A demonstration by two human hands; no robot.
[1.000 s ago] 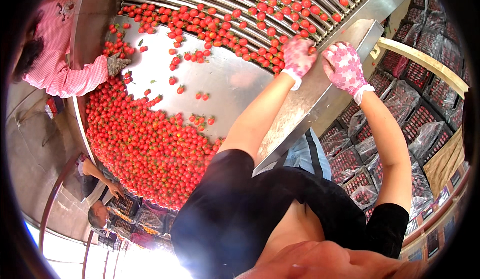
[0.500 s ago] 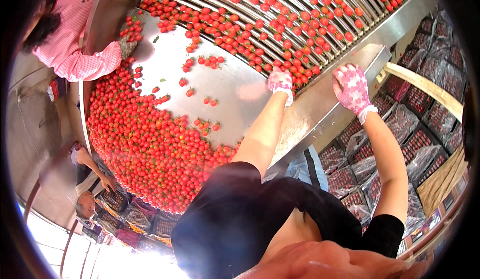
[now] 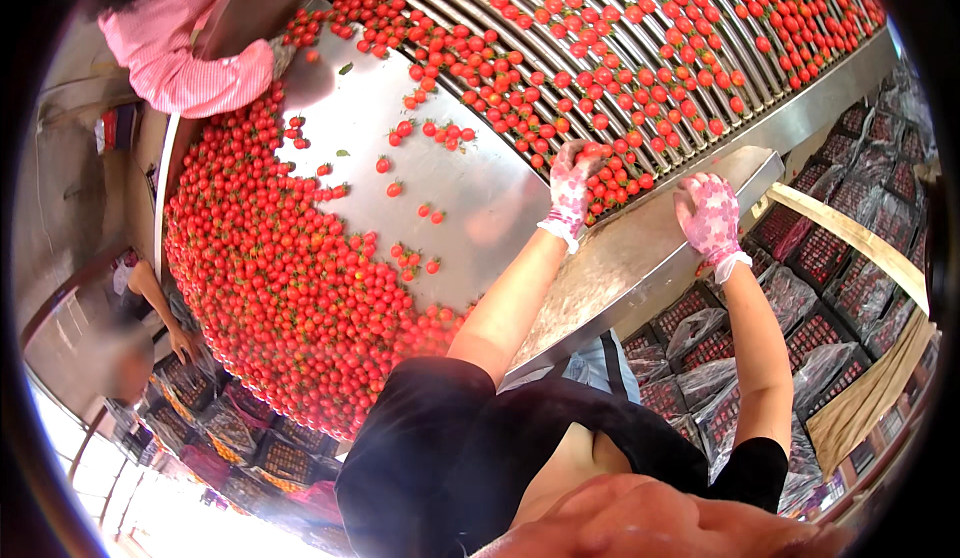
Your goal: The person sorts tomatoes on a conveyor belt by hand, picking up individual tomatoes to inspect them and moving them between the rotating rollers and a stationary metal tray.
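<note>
My left hand [image 3: 571, 188], in a pink-and-white patterned glove, reaches over the lower corner of the roller conveyor [image 3: 560, 53]. Its bent fingers stand apart against small red tomatoes [image 3: 612, 183] bunched along the rollers' end; the fingertips are partly hidden among them. In a matching glove, my right hand [image 3: 712, 220] is at the outer edge of the metal side ledge [image 3: 620, 248]. Its fingers are loosely curved and apart, with no tomato visible in them. Between the left forearm and the big tomato pile [image 3: 290, 278] lies a sloping metal sheet [image 3: 480, 203] with a few scattered tomatoes.
A co-worker in a pink checked sleeve [image 3: 215, 78] leans over the far left of the pile. Another person's hand [image 3: 183, 343] is beyond the pile at lower left. Plastic-covered black crates of tomatoes [image 3: 830, 248] stand at right, near a curved pale strip [image 3: 850, 228].
The view has shifted, moving the conveyor rightward in the picture. My left fingers have lifted and spread against the tomatoes; my right hand has drawn back slightly along the ledge.
</note>
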